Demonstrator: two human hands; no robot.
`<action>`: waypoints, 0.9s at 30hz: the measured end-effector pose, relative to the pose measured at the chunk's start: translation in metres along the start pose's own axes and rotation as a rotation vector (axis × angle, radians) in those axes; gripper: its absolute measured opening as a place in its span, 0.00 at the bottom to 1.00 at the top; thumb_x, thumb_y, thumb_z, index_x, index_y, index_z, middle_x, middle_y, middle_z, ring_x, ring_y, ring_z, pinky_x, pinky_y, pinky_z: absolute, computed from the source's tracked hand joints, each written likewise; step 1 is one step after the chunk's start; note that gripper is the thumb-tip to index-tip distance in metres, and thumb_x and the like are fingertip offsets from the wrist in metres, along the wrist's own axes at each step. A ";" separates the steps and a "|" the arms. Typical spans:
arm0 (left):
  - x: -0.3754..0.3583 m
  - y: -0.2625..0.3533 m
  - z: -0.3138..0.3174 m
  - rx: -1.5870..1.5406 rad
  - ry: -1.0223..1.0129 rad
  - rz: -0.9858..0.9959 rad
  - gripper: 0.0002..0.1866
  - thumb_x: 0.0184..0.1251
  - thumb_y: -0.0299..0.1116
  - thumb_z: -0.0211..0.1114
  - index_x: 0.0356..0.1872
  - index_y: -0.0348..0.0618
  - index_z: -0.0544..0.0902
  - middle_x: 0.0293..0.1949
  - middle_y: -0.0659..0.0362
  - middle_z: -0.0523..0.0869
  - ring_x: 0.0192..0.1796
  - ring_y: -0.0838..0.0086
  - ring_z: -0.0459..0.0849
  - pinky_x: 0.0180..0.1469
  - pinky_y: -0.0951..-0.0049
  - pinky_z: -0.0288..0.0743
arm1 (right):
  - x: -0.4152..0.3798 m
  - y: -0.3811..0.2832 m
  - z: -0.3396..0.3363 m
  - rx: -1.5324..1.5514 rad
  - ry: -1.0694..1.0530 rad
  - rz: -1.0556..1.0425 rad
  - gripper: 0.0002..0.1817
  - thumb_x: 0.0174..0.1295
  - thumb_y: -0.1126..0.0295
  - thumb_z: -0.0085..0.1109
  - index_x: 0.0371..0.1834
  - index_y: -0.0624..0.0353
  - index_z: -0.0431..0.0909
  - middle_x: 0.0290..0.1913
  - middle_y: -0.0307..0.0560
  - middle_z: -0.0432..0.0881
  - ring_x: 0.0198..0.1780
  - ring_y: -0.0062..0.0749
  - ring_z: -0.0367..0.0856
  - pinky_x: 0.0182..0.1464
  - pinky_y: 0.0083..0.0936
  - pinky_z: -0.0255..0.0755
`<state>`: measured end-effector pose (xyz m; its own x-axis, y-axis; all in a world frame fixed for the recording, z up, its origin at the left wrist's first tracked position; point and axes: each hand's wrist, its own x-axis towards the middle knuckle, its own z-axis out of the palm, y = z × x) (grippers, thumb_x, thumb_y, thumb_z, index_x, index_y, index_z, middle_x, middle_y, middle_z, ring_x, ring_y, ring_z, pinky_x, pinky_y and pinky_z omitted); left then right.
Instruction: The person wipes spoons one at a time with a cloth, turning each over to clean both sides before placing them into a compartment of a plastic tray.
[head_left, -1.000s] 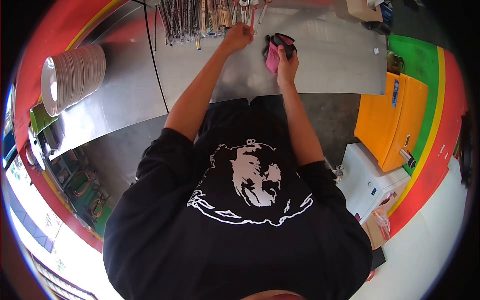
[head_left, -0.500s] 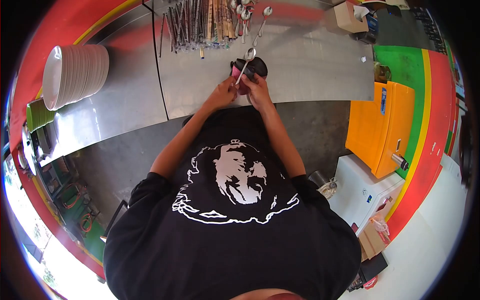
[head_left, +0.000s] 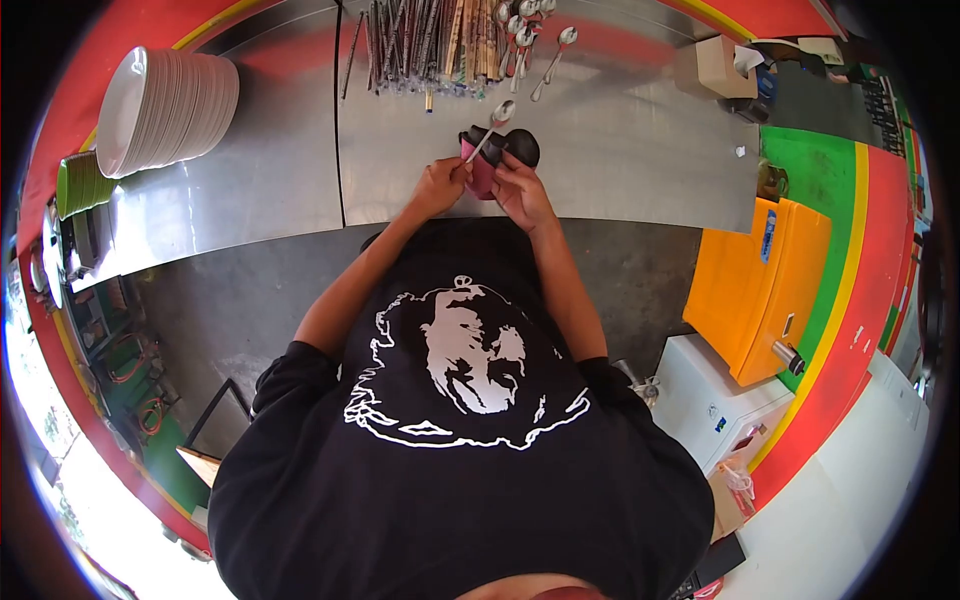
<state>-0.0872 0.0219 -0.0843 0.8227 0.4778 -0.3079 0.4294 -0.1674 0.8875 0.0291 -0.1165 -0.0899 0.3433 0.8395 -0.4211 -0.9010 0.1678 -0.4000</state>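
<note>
Close to the front edge of the steel counter, my left hand (head_left: 439, 187) pinches the handle of a metal spoon (head_left: 503, 112), its bowl pointing up and away from me. Beside it, my right hand (head_left: 524, 193) has its fingers closed on a pink and black item (head_left: 482, 178) with a rounded black part at its upper right. The frames do not show what kind of thing that is. The spoon's handle crosses in front of it. Several loose spoons (head_left: 521, 38) lie farther back on the counter, beside many wrapped chopsticks (head_left: 425, 45).
A row of stacked white plates (head_left: 180, 110) stands on the left of the steel counter (head_left: 620, 150), above green dishes (head_left: 85, 185). A tissue box (head_left: 715, 68) sits at the back right. An orange cooler (head_left: 755, 285) rests on a white chest (head_left: 725, 395) to the right.
My view has shifted a little, so the plates and cutlery appear farther right. My right fingers have moved slightly on the pink and black item, showing more pink. The spoon stays in my left hand.
</note>
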 end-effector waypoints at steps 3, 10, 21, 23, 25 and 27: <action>-0.004 -0.004 -0.003 0.029 -0.016 0.001 0.15 0.71 0.37 0.56 0.28 0.37 0.80 0.15 0.58 0.76 0.19 0.77 0.75 0.25 0.71 0.68 | 0.004 0.011 -0.010 -0.138 0.020 0.011 0.21 0.63 0.80 0.58 0.61 0.65 0.70 0.53 0.46 0.81 0.53 0.28 0.80 0.56 0.24 0.74; 0.001 -0.015 -0.012 0.122 -0.174 0.032 0.12 0.69 0.34 0.53 0.31 0.37 0.79 0.18 0.57 0.77 0.22 0.74 0.76 0.28 0.69 0.70 | 0.019 0.019 -0.010 -0.372 0.156 0.060 0.17 0.62 0.78 0.61 0.55 0.63 0.76 0.50 0.43 0.83 0.49 0.24 0.81 0.51 0.21 0.76; -0.011 -0.010 -0.031 0.107 -0.294 -0.086 0.17 0.73 0.40 0.54 0.31 0.35 0.79 0.19 0.57 0.77 0.24 0.75 0.75 0.31 0.70 0.70 | 0.035 0.033 -0.013 -0.377 0.379 0.018 0.08 0.57 0.75 0.66 0.40 0.60 0.84 0.36 0.35 0.84 0.34 0.17 0.78 0.35 0.14 0.68; -0.016 -0.016 -0.032 0.075 -0.277 -0.065 0.18 0.73 0.41 0.54 0.30 0.34 0.79 0.19 0.58 0.76 0.25 0.76 0.74 0.31 0.70 0.69 | 0.038 0.033 -0.013 -0.390 0.395 0.029 0.07 0.57 0.74 0.67 0.38 0.60 0.84 0.35 0.34 0.83 0.32 0.17 0.77 0.34 0.15 0.68; -0.020 -0.017 -0.032 0.069 -0.273 -0.064 0.19 0.73 0.42 0.55 0.29 0.35 0.79 0.19 0.59 0.76 0.25 0.76 0.73 0.30 0.70 0.69 | 0.039 0.033 -0.015 -0.395 0.413 0.056 0.06 0.56 0.73 0.68 0.36 0.60 0.84 0.33 0.34 0.83 0.30 0.17 0.76 0.33 0.15 0.68; -0.023 -0.014 -0.032 0.047 -0.279 -0.093 0.20 0.73 0.42 0.55 0.29 0.35 0.78 0.19 0.59 0.75 0.25 0.77 0.72 0.30 0.71 0.68 | 0.038 0.032 -0.017 -0.431 0.397 0.070 0.07 0.58 0.72 0.66 0.38 0.60 0.82 0.33 0.37 0.83 0.31 0.20 0.80 0.34 0.19 0.74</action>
<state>-0.1243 0.0408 -0.0782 0.8466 0.2389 -0.4755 0.5195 -0.1771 0.8359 0.0183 -0.0880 -0.1327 0.4352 0.5691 -0.6976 -0.7647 -0.1753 -0.6200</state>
